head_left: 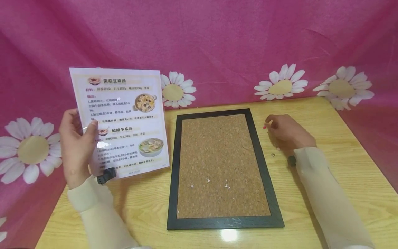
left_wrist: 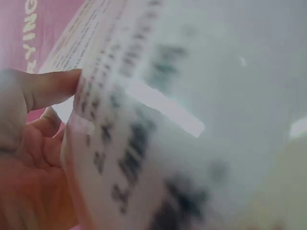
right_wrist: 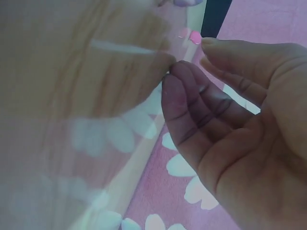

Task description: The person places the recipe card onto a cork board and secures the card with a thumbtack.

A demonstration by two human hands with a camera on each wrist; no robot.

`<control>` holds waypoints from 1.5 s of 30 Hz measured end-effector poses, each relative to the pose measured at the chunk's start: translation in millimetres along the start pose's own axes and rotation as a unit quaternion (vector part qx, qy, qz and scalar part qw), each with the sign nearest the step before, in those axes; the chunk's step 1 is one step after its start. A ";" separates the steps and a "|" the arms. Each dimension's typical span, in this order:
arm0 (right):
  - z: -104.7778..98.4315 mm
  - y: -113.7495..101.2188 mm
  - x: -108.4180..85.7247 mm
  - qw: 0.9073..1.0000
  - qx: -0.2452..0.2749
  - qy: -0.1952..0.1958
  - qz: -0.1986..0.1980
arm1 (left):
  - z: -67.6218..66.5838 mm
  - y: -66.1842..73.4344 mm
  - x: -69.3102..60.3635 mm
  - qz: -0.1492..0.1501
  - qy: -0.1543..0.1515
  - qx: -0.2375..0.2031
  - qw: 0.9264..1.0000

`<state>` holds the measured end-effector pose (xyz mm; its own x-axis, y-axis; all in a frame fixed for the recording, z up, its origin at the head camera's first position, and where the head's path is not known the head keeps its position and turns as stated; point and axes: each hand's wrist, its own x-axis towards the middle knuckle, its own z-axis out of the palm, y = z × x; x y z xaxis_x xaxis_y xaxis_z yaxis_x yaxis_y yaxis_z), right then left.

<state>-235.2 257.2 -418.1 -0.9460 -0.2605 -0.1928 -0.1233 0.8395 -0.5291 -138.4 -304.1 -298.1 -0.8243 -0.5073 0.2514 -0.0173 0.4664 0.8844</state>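
Observation:
My left hand [head_left: 77,148] holds a laminated recipe sheet [head_left: 124,103] upright, thumb across its front, fingers behind its left edge. Text and two pictures of soup bowls show on the sheet; in the left wrist view it bows close to the lens. On the wooden table lies a cork board [head_left: 220,162] with a black frame [head_left: 225,222]. To the right of this board, my right hand [head_left: 284,128] pinches a small pink pushpin [head_left: 264,127] at the tips of thumb and forefinger. The right wrist view shows the pink pushpin [right_wrist: 194,37] close to the shiny tabletop; its point is hidden.
A tiny round metallic piece [head_left: 273,154] lies on the table [head_left: 335,128] near the right wrist. Small white specks [head_left: 227,184] dot the lower part of the cork. A pink cloth [head_left: 217,41] with white daisies hangs behind the table.

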 end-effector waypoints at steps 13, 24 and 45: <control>5.7 -9.6 13.8 1.000 -0.008 0.001 -0.007 | 72.5 22.2 -15.6 0.069 -0.085 -0.193 0.975; 5.4 -11.4 14.7 1.000 -0.019 0.013 -0.017 | 139.9 1.9 -27.1 -0.013 -0.264 -0.202 0.943; -0.6 -7.6 8.8 0.999 0.001 -0.029 0.018 | 178.4 -20.0 -44.8 -0.056 -0.406 -0.009 0.912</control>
<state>-242.8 248.8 -415.2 -0.9312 -0.2566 -0.2587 -0.0886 0.8481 -0.5223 -202.1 -161.4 -397.2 -0.9656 0.1553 -0.2084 -0.1241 0.4288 0.8948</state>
